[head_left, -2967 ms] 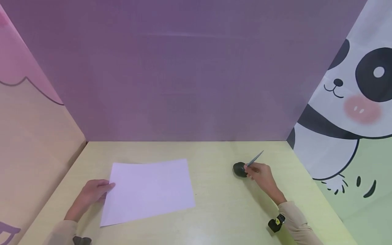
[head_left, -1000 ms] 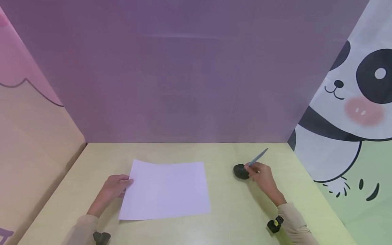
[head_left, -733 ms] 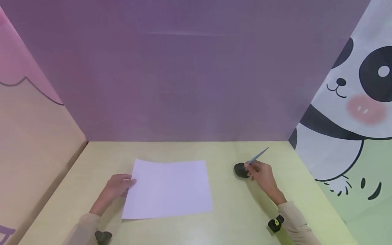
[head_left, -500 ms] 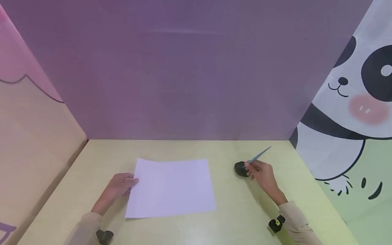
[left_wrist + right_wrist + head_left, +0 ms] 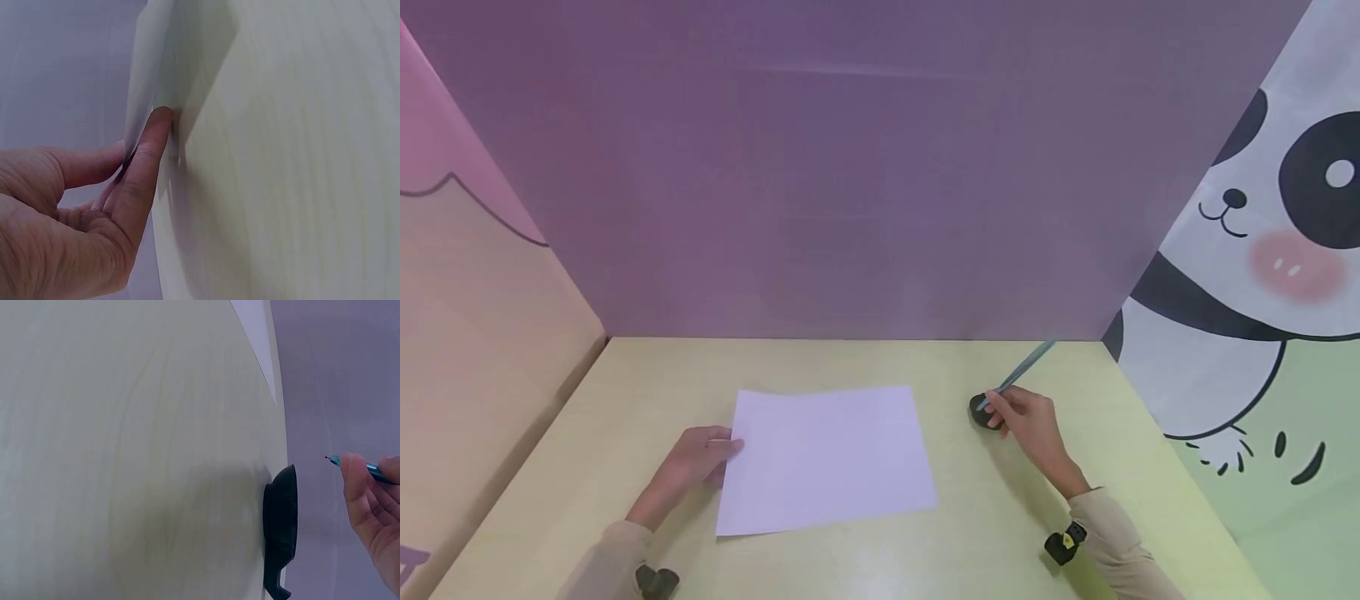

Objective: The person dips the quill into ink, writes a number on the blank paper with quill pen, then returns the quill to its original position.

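In the head view my left hand [image 5: 696, 458] pinches the left edge of a blank white sheet of paper [image 5: 827, 458]. The left wrist view has the thumb on one face of the paper [image 5: 147, 69] and a finger behind it, close to the tabletop. My right hand [image 5: 1030, 421] holds a slim teal pen [image 5: 1030, 362] between thumb and fingers, tilted up to the right. Just under that hand sits a small black rounded object [image 5: 976, 414], partly hidden by the fingers. From the side, the black object [image 5: 281, 512] looks dish-like with a bent tail; the pen tip is apart from it.
The pale wooden table [image 5: 880, 558] meets a purple wall panel [image 5: 850, 208] at its back edge. A panda picture [image 5: 1285, 250] covers the right wall. Black devices are worn at the left wrist [image 5: 657, 581] and right wrist [image 5: 1063, 543].
My left hand has carried the paper rightward over three seconds, slowing lately. My right hand has shifted slightly left, and the pen now stands higher over the black object.
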The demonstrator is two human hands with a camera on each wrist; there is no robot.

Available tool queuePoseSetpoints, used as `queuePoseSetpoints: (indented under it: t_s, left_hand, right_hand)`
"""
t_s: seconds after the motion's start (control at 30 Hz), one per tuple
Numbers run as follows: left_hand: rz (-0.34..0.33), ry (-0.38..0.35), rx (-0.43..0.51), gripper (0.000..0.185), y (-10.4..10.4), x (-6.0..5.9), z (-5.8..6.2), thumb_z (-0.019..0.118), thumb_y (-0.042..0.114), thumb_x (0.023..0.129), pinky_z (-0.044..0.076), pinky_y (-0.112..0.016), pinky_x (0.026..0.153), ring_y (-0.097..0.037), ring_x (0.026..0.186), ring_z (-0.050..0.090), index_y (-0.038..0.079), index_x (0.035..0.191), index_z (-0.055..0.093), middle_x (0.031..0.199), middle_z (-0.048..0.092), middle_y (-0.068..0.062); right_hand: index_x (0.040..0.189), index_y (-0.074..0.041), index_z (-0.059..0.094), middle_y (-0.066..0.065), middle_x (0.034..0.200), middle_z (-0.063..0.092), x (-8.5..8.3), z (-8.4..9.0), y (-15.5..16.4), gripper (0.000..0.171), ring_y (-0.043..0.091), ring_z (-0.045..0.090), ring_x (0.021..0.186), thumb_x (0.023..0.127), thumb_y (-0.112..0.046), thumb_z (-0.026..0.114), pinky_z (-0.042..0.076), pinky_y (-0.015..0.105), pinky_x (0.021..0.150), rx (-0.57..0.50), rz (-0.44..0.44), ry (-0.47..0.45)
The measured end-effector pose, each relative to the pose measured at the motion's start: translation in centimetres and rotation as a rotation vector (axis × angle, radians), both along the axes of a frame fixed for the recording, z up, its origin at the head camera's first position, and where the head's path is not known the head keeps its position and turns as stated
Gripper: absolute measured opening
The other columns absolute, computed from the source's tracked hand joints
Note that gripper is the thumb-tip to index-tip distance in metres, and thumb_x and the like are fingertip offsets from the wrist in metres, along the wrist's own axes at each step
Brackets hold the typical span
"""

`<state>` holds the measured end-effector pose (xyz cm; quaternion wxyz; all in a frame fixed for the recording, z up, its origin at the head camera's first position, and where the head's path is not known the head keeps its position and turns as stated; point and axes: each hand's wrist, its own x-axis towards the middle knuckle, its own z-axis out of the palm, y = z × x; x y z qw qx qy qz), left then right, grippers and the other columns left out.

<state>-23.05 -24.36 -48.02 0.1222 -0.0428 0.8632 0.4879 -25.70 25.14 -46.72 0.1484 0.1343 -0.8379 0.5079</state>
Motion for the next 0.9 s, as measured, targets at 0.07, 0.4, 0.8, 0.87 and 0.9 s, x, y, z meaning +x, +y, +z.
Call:
queuePoseSetpoints:
  t_s: [0.07,0.4,0.8,0.87,0.9]
  left_hand:
    - [0.002,0.009,0.013,0.041,0.1,0.1,0.1,0.058,0.012,0.104,0.066,-0.037,0.076,-0.02,0.087,0.07,-0.02,0.129,0.057,0.102,0.071,-0.02]
    - [-0.012,-0.001,-0.031,0.05,0.8,0.2,0.2,0.057,0.016,0.105,0.066,-0.045,0.081,-0.031,0.091,0.076,-0.02,0.139,0.049,0.12,0.069,-0.035]
    - [-0.053,0.008,0.015,0.052,1.0,0.5,0.2,0.053,0.012,0.107,0.066,-0.044,0.083,-0.044,0.108,0.072,-0.021,0.146,0.039,0.134,0.058,-0.042]
    - [-0.062,0.016,0.032,0.051,1.3,0.5,0.1,0.052,0.01,0.107,0.066,-0.044,0.082,-0.045,0.109,0.071,-0.021,0.146,0.039,0.133,0.058,-0.042]
    - [-0.062,0.016,0.044,0.051,1.4,0.5,0.0,0.052,0.01,0.107,0.066,-0.043,0.082,-0.045,0.109,0.071,-0.021,0.146,0.039,0.133,0.059,-0.042]
  right_hand:
    - [0.09,0.004,0.075,0.021,0.076,0.073,0.0,0.1,-0.3,0.019,0.027,0.069,0.06,0.102,-0.007,0.067,0.059,0.027,0.049,-0.008,0.0,-0.009]
    - [0.09,0.005,0.075,0.02,0.073,0.071,-0.2,0.4,-2.1,0.024,0.022,0.066,0.059,0.103,-0.014,0.068,0.061,0.035,0.051,-0.032,-0.002,-0.038]
    - [0.089,0.003,0.076,0.017,0.064,0.066,-0.1,0.4,-4.4,0.021,0.014,0.057,0.05,0.102,-0.011,0.068,0.049,0.02,0.048,-0.017,0.015,-0.039]
    - [0.09,0.0,0.077,0.012,0.066,0.069,-0.5,-0.1,-4.2,0.021,0.012,0.06,0.051,0.102,-0.015,0.069,0.054,0.023,0.049,-0.029,0.026,-0.037]
    - [0.091,0.0,0.077,0.012,0.067,0.069,-0.5,-0.1,-4.2,0.02,0.014,0.061,0.052,0.102,-0.015,0.069,0.055,0.023,0.049,-0.025,0.027,-0.035]
